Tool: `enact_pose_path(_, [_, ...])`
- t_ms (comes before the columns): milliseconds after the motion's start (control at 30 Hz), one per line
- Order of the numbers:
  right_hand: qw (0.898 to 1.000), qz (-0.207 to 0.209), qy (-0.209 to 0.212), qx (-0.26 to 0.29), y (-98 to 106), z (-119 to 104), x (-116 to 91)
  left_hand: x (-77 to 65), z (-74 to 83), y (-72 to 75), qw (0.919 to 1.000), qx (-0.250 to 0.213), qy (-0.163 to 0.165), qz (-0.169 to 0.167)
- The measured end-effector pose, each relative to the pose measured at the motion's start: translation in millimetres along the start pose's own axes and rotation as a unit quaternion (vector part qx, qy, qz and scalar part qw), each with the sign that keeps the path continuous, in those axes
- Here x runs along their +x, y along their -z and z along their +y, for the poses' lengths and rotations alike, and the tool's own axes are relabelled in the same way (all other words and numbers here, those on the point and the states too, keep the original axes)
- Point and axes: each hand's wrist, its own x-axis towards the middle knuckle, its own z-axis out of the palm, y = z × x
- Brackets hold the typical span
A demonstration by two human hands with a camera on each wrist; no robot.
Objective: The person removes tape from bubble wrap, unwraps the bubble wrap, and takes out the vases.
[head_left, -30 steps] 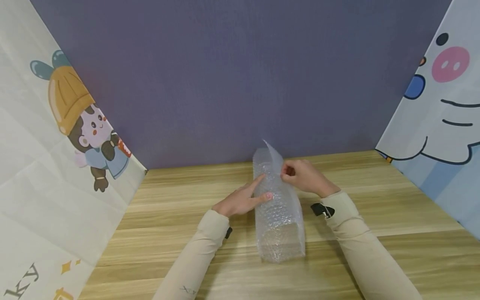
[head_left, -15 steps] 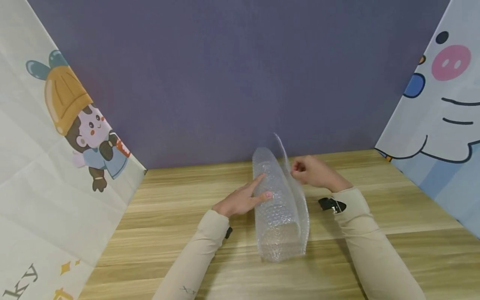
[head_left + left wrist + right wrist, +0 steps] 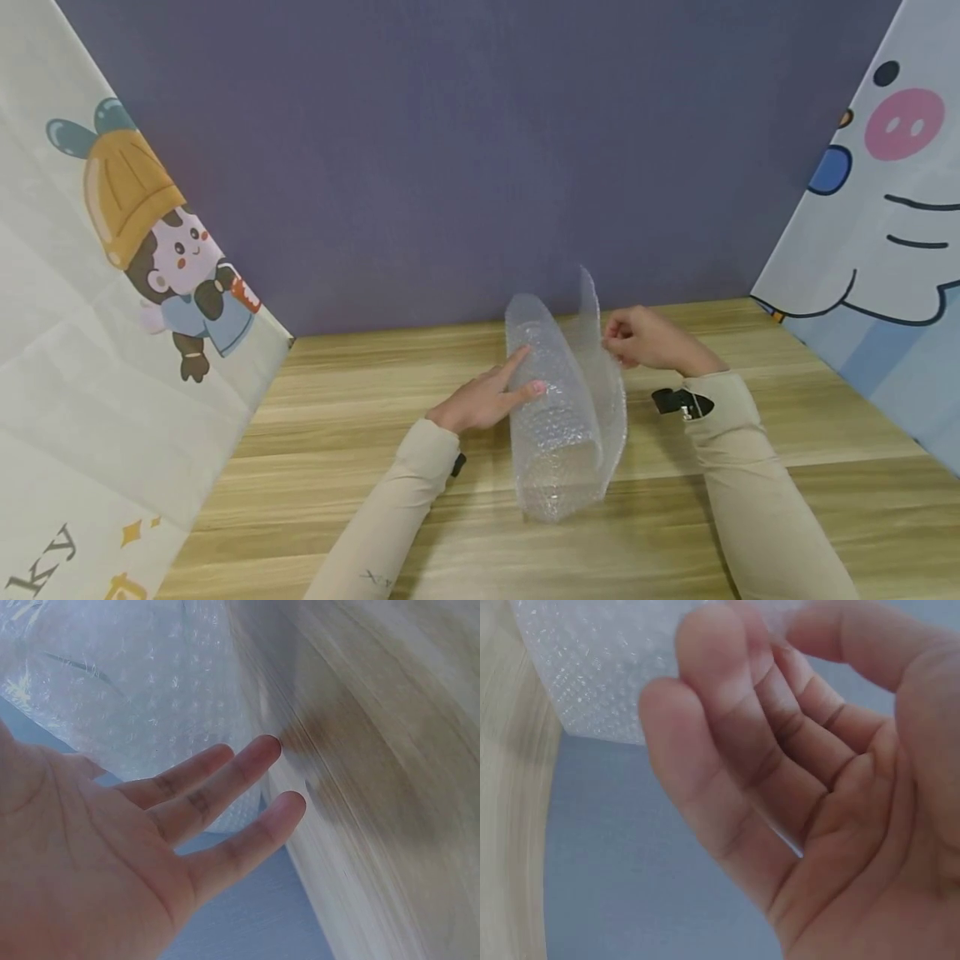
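Observation:
A clear roll of bubble wrap lies lengthwise on the wooden table, its near end showing a hollow. My left hand rests on its left side, index finger and thumb extended over the top. In the left wrist view the other fingers of that hand reach out straight beside the bubble wrap. To the right, my right hand pinches the edge of the loose flap, which stands up apart from the roll. The right wrist view has thumb and fingertips of the hand meeting at the bubble wrap.
The wooden table ends at a plain purple-grey panel behind the roll. Cloth sheets with cartoon prints hang at the left and right. Dark straps show at both sleeve cuffs.
My right hand has moved right, drawing the flap away from the roll and widening the gap between them. My left hand has stayed in place on the roll.

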Motion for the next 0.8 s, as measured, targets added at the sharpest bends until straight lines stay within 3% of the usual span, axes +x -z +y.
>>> enact_pose_path(800, [0.999, -0.013, -0.027, 0.011, 9, 16, -7, 2.8, -1.1, -2.5, 0.9998, 0.009, 0.007, 0.016])
